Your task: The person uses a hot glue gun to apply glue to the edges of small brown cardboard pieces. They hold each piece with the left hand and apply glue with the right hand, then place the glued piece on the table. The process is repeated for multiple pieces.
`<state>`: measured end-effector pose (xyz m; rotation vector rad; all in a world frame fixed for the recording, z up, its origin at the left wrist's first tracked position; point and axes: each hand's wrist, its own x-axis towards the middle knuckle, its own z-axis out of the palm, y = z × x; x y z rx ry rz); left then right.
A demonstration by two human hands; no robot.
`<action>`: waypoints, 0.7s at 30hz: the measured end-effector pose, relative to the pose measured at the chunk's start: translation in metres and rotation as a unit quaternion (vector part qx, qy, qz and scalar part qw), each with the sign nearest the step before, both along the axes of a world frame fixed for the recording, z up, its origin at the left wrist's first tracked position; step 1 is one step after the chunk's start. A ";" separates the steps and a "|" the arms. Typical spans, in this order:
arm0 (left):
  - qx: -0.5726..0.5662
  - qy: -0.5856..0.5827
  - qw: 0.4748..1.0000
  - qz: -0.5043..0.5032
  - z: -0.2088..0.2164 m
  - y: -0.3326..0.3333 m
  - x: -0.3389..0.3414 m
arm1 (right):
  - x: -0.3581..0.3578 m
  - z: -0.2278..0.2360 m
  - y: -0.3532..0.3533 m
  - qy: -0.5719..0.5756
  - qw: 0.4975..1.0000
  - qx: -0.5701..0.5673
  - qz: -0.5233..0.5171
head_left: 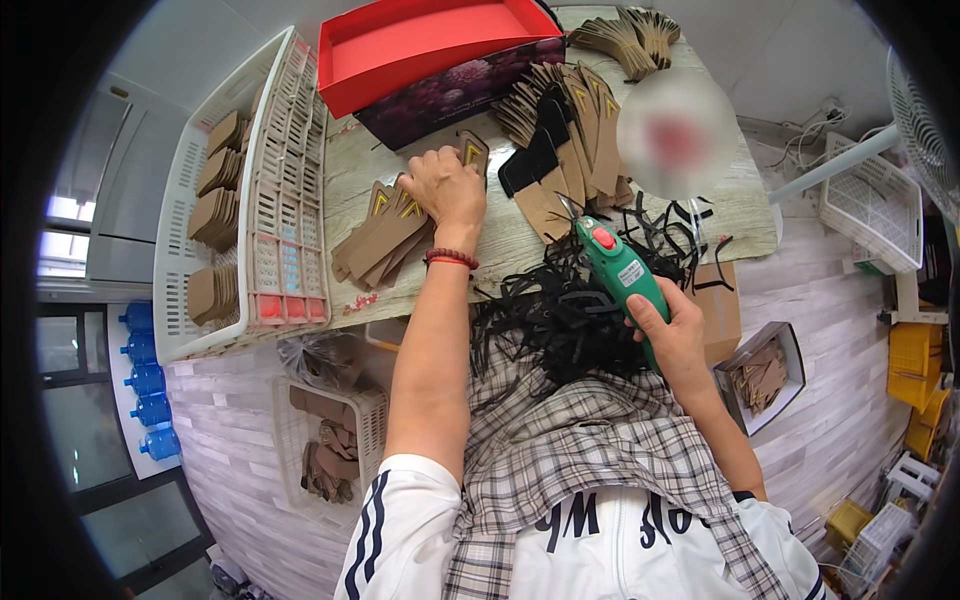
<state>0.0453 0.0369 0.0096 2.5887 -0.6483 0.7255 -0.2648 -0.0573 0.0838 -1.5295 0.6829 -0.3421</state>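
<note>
My left hand [446,190], with a red bead bracelet at its wrist, is closed over the table. Its fingers are curled down at a brown flat piece [474,150] with a yellow chevron; the fingertips are hidden. Beside it, a fanned stack of similar brown pieces [385,240] lies near the table's front. My right hand [668,325] is wrapped round green electric scissors [617,262] with a red button. Their blades point at a bundle of brown pieces [590,125] with a black part [540,140] on it. Black strip scraps [560,310] heap over the table edge and my lap.
On the left stands a white plastic basket [247,200] holding brown pieces. An open red box [435,50] is at the back, with more brown pieces [628,40] to its right. A crate [375,420] and a box [785,350] sit below the table. A fan [925,120] is at right.
</note>
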 end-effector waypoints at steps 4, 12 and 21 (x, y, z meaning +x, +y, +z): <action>-0.187 0.049 0.980 -0.050 0.020 0.000 -0.014 | 0.002 0.000 0.001 -0.006 1.000 -0.004 -0.008; -0.667 0.391 0.597 -0.212 0.067 -0.006 -0.093 | 0.008 0.002 0.001 -0.024 0.999 -0.029 -0.028; -0.676 0.457 0.535 -0.219 0.054 -0.015 -0.125 | 0.002 0.000 0.001 -0.021 0.999 -0.027 -0.036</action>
